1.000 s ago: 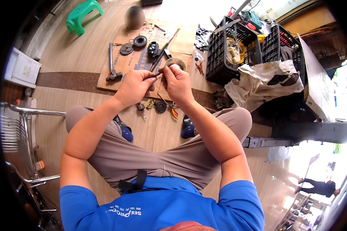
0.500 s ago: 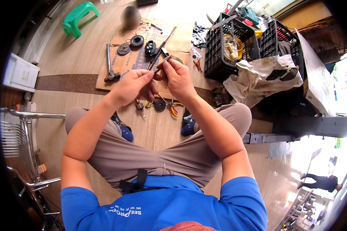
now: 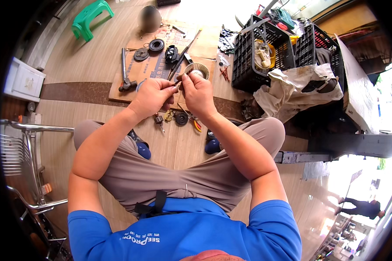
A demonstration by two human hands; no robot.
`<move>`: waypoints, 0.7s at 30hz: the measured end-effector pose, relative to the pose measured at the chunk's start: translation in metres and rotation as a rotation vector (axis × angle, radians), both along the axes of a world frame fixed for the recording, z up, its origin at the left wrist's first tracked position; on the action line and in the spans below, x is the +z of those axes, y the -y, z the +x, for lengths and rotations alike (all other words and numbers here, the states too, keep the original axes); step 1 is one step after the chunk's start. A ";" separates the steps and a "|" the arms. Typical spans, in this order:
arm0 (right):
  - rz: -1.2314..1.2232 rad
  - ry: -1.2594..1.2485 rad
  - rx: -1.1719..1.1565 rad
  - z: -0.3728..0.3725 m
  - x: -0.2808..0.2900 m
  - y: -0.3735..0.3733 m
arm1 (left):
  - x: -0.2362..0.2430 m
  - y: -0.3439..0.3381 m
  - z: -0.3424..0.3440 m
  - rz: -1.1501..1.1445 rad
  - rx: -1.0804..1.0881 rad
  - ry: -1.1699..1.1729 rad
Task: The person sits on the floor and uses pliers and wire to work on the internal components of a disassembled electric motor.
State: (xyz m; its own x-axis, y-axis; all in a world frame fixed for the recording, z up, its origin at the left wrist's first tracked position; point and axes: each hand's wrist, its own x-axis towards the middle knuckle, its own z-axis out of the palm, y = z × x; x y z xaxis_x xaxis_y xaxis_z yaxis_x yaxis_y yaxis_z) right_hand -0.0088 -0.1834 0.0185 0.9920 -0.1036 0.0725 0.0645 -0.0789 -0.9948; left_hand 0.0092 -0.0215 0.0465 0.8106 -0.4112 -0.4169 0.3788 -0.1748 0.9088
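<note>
My left hand [image 3: 151, 95] and my right hand [image 3: 197, 94] meet above the near part of a cardboard sheet [image 3: 117, 89]. The fingers of both are pinched around something small and dark reddish, too small to make out. Just beyond my right fingertips lies a cream finned fan wheel [image 3: 201, 68], partly hidden by that hand. Below the hands, on the floor, are a motor armature [image 3: 159, 120], a brass-coloured piece [image 3: 168, 115], a black round part [image 3: 181, 118] and pliers with yellow and red handles [image 3: 197, 126].
A hammer [image 3: 123, 65], a grey disc [image 3: 141, 54], a black ring [image 3: 156, 45] and a black housing [image 3: 171, 54] rest on the cardboard. Black crates [image 3: 248, 65] draped with a whitish cloth [image 3: 292, 89] stand right. A green stool [image 3: 89, 17] is far left, a metal-framed chair [image 3: 39, 128] nearer.
My hands have shifted slightly, the right one lower, uncovering more of the fan wheel. The left fingers have curled in closer. The view has moved a little.
</note>
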 end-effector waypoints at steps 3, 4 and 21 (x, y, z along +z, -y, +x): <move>-0.131 0.041 -0.011 -0.001 -0.001 0.002 | -0.002 0.000 -0.002 0.018 -0.023 0.084; -0.196 0.045 0.010 -0.001 0.001 0.004 | 0.002 0.001 -0.005 0.202 -0.053 0.431; 0.014 0.047 0.105 -0.002 0.015 0.010 | 0.014 -0.003 0.000 -0.096 -0.093 0.005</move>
State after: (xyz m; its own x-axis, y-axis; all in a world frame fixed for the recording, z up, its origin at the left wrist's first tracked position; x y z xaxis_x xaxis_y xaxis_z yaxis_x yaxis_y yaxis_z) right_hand -0.0107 -0.1931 0.0340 0.9930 -0.0006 0.1185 0.1183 -0.0555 -0.9914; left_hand 0.0095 -0.0188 0.0603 0.7692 -0.5226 -0.3677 0.3602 -0.1207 0.9250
